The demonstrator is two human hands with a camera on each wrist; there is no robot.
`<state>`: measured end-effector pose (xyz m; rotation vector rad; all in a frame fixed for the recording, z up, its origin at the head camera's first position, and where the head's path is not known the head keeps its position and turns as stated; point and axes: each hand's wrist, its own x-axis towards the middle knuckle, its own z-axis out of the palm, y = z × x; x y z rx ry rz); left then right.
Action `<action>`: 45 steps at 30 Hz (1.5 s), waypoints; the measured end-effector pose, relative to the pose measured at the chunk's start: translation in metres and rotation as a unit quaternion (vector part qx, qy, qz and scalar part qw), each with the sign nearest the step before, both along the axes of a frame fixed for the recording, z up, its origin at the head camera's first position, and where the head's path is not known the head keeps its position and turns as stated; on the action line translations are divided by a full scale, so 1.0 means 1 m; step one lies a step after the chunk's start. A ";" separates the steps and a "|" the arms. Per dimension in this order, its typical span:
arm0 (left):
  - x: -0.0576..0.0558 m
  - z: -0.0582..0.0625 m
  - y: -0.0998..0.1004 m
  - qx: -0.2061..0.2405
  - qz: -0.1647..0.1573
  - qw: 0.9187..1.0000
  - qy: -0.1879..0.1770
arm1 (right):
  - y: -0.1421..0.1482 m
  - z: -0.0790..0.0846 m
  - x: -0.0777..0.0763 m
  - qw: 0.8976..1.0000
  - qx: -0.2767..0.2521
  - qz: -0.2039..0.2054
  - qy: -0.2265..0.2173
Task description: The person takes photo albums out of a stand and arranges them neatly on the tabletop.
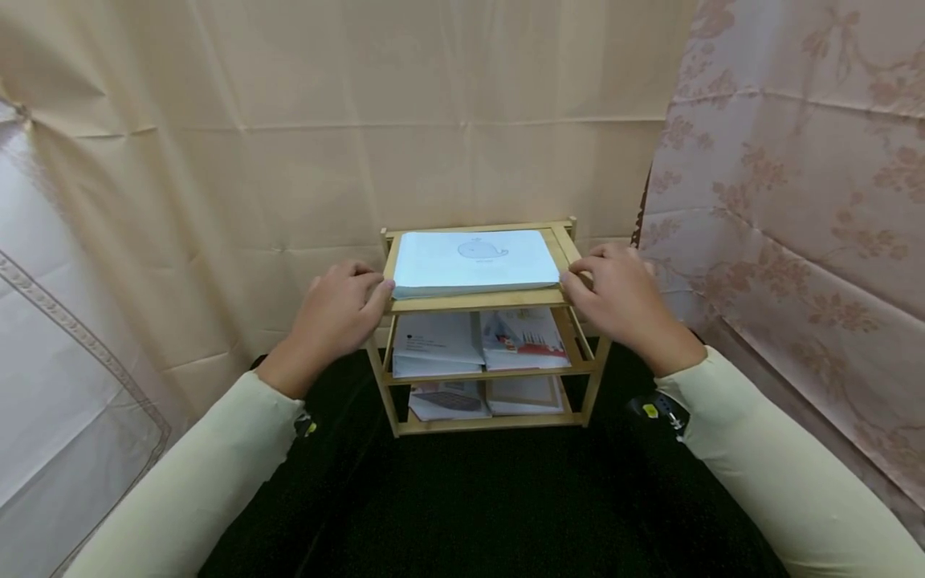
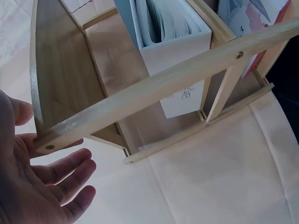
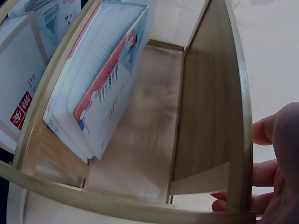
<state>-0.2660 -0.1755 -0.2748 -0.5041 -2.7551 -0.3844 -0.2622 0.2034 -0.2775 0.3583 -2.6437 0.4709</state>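
A three-tier wooden shelf rack (image 1: pixel 477 303) stands upright between my hands. On its top tier lies a thick white pad (image 1: pixel 433 258) with a whale drawing. My left hand (image 1: pixel 336 309) holds the left edge of the top tier, thumb near the pad's corner. In the left wrist view, the thumb and index finger of the left hand (image 2: pixel 39 182) pinch the end of the frame; the other fingers are loosely spread. At the opposite edge, my right hand (image 1: pixel 621 293) grips the top tier. The right wrist view shows the fingers of that hand (image 3: pixel 280 172) partly hidden behind the frame.
On the middle tier lie a white book (image 1: pixel 437 339) and a book with a colourful cover (image 1: pixel 523 329). Two more books, one with a grey picture (image 1: pixel 450 399), lie on the bottom tier. A beige cloth (image 1: pixel 462 120) hangs behind; a floral cloth (image 1: pixel 809 201) hangs at right.
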 end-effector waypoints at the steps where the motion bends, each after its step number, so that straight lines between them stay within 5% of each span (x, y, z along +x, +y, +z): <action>1: 0.000 0.000 0.001 -0.001 -0.003 1.000 -0.001 | -0.001 0.000 0.000 1.000 0.002 -0.001 -0.003; 9: -0.002 0.003 0.013 0.008 -0.022 1.000 0.002 | -0.010 0.002 0.001 1.000 0.021 -0.002 -0.013; 19: 0.002 0.006 0.018 0.109 -0.007 0.993 -0.035 | -0.021 0.004 0.003 0.999 0.040 -0.018 -0.015; 28: 0.001 0.006 0.016 0.213 0.007 0.973 -0.088 | -0.030 0.004 0.007 0.999 0.029 -0.039 -0.022; 38: -0.003 0.011 0.016 0.279 0.018 0.954 -0.104 | -0.034 0.003 0.010 0.999 0.002 -0.032 -0.014; 45: -0.002 0.014 0.016 0.352 0.031 0.928 -0.119 | -0.036 0.003 0.011 1.000 -0.004 -0.030 -0.007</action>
